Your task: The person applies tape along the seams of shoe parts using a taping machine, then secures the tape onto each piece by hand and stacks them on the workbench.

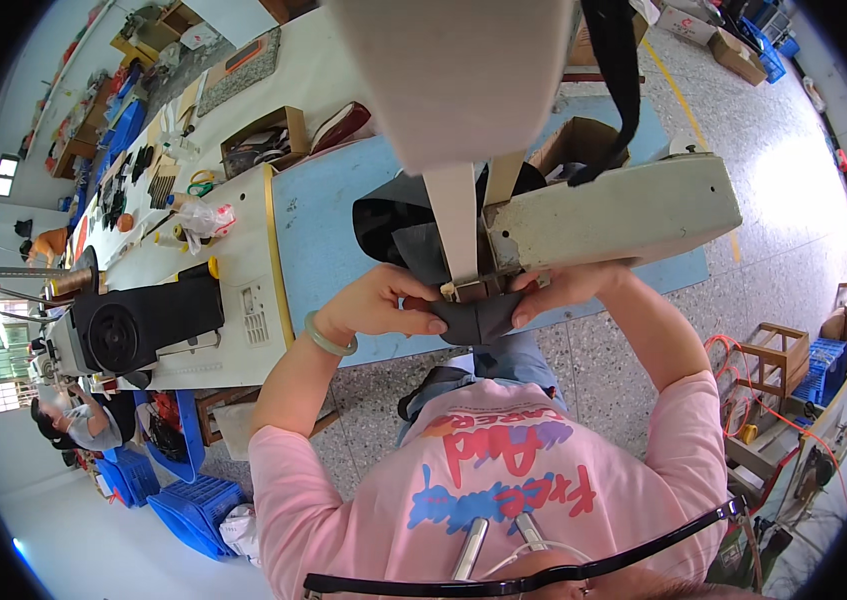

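My left hand (390, 301), with a pale green bangle at its wrist, pinches the left side of a dark grey piece of sheet material (476, 325). Thumb and fingers of my right hand (565, 289) close on the piece's right side. A raised fold or seam seems to run down its middle. Right behind it is the narrow working end (465, 291) of a grey-green machine (613, 215). More dark material (405, 230) stands curled up behind and to the left of my hands. Whether it is joined to the held piece, I cannot tell.
A large pale machine head (453, 70) hangs over the blue tabletop (323, 230). An open cardboard box (580, 145) stands behind the machine. To the left, a black sewing machine (148, 322) sits on a white table, near a plastic bag (205, 220). Another person (93, 418) sits farther left.
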